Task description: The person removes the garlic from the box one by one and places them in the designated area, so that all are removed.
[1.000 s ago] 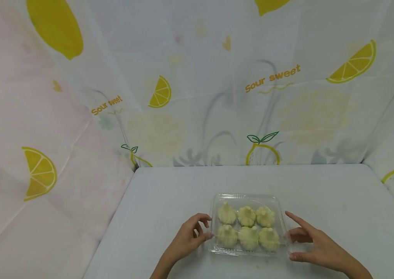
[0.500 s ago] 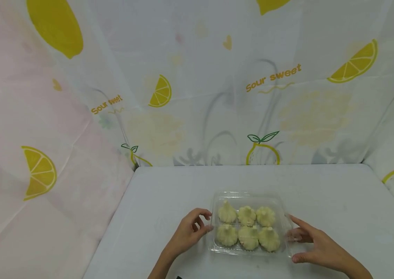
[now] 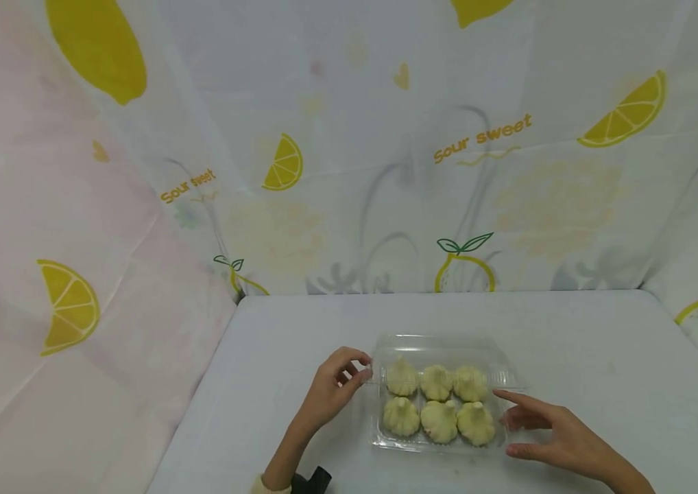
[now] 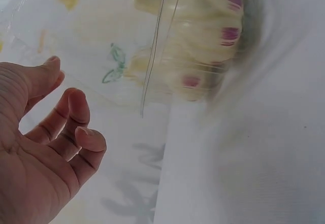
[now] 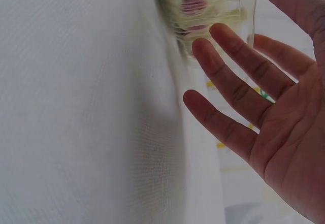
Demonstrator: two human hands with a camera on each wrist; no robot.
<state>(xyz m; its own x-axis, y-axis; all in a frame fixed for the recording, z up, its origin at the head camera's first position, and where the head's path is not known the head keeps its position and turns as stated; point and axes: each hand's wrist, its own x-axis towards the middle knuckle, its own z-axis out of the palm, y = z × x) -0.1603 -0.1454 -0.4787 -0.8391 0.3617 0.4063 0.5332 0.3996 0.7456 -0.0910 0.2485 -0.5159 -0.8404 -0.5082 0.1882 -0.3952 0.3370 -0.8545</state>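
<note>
A clear plastic box [image 3: 407,446] sits on the table, holding several garlic bulbs [image 3: 439,421] in two rows. Its transparent lid [image 3: 506,374] is tilted partway up, with the far side low. At the lid's left edge my left hand [image 3: 338,384] pinches the rim between thumb and index finger; the left wrist view shows that hand [image 4: 45,148] with its other fingers loosely bent. My right hand [image 3: 561,432] is beside the box's right side, fingers spread. In the right wrist view, its fingertips lie near the box wall, and contact cannot be told.
A white table [image 3: 299,322] extends around the box. Behind and to the left hangs a cloth [image 3: 355,137] printed with lemons and lettering. A black device [image 3: 315,481] is at the left wrist.
The left hand has moved up and away, raising the lid's near edge from the box. The right hand has stayed at the right side, shifting slightly towards the box.
</note>
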